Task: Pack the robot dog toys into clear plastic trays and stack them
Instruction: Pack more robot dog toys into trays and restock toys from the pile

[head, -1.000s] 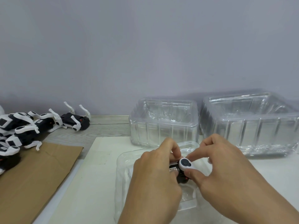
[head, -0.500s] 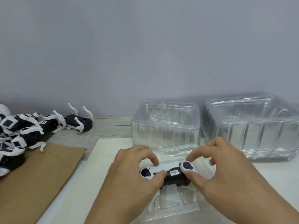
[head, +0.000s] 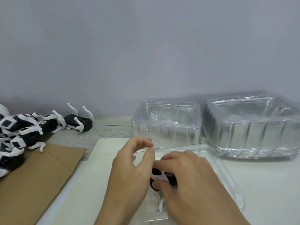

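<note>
A black-and-white robot dog toy (head: 162,175) lies low inside a shallow clear plastic tray (head: 228,173) in front of me. My right hand (head: 191,184) covers most of the toy, and its thumb and forefinger grip the toy's white end. My left hand (head: 131,174) hovers just left of the toy with fingers loosely curled and raised. Its thumb tip is near the tray's far rim, and it holds nothing. More robot dog toys (head: 24,129) lie heaped at the far left.
Two stacks of deep clear trays stand behind the tray, one in the middle (head: 165,127) and one at the right (head: 253,127). A brown cardboard sheet (head: 40,176) lies at the left and a white board (head: 103,153) lies under the tray. A grey wall stands close behind.
My left hand has let go of the toy's left end and lifted its fingers. My right hand has slid left over the toy, which has turned and sunk lower in the tray.
</note>
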Motion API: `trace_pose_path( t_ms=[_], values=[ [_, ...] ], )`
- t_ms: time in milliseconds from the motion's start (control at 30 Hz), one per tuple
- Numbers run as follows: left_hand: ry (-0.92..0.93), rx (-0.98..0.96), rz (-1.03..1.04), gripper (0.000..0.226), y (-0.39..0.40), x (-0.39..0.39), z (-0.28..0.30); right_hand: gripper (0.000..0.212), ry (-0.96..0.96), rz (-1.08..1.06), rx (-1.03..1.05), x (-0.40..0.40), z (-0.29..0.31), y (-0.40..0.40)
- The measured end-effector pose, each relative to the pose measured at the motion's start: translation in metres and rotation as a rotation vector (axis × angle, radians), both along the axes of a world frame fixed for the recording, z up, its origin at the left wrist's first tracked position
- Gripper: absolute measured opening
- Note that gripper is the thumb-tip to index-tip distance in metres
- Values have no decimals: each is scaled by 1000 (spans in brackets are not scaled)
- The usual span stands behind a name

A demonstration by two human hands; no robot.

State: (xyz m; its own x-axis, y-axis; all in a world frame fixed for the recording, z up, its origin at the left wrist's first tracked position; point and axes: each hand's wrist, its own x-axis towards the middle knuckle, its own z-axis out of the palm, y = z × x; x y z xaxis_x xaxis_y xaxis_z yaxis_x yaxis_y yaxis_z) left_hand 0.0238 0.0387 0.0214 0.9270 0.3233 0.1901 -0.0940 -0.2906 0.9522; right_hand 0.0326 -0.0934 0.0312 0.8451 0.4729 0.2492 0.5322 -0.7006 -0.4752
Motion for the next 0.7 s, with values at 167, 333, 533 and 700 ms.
trace_pose_path(
  t_ms=[167, 333, 533, 700],
  values=[
    [40, 54, -21, 13, -1, 2, -3, 18, -38, -27, 15, 0, 1, -1],
    [60, 145, -42, 13, 1, 2, -4, 18, -73, -85, 47, -3, -2, 1],
    [63, 207, -58, 18, 3, 3, -6, 17, -43, -69, 141, -1, 1, -7],
    [57, 238, -61, 13, 5, 1, -6, 18, -108, -175, 16, 9, -1, -20]
  ],
)
